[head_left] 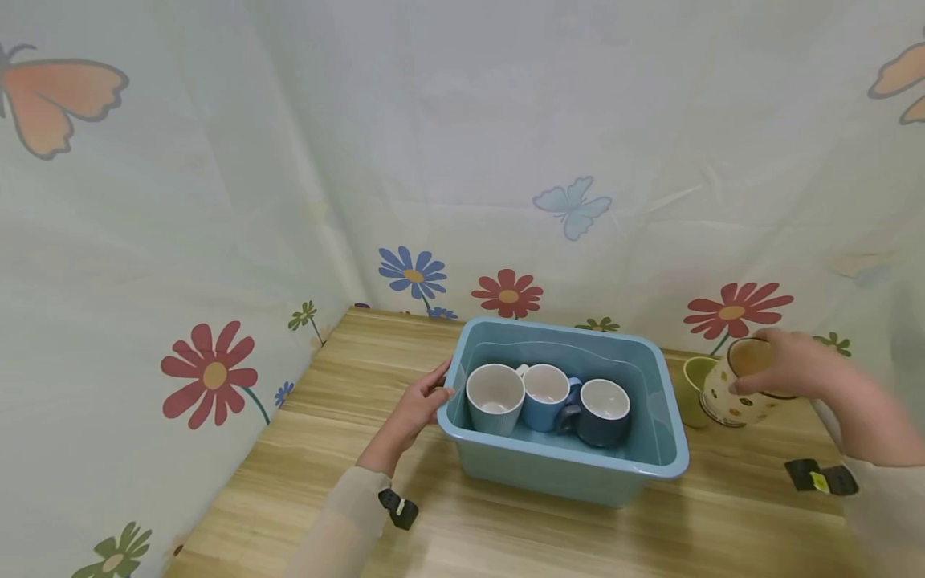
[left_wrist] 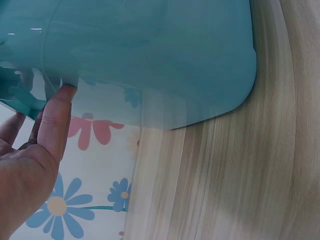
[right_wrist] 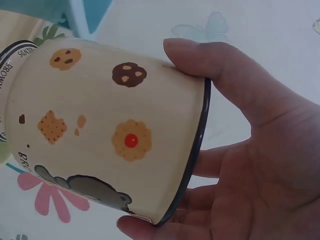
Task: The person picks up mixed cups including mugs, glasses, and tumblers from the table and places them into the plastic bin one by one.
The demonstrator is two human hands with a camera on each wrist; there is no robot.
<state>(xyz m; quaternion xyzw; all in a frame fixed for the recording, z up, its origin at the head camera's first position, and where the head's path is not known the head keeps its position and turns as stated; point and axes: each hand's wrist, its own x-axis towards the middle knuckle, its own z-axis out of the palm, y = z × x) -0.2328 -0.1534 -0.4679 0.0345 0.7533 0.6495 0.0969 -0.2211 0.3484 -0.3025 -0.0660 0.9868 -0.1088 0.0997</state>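
A blue plastic bin (head_left: pixel 535 475) stands on the table, and my left hand (head_left: pixel 413 411) grips its left rim, thumb and fingers at the edge. Inside the bin are three upright mugs: a ribbed pale one (head_left: pixel 494 423), a blue one (head_left: pixel 542 414) and a dark navy one (head_left: pixel 604 432). To the right of the bin, my right hand (head_left: pixel 805 363) holds a cream cup (right_wrist: pixel 100 100) by its dark rim. Cookie pictures and a grey bear decorate that cup, which is tilted. Partly behind it is a green cup (head_left: pixel 689 401).
The wooden table (head_left: pixel 361 361) extends left of the bin and in front of it. A white cloth (head_left: pixel 462 144) with flowers and butterflies hangs behind and on the left of the table.
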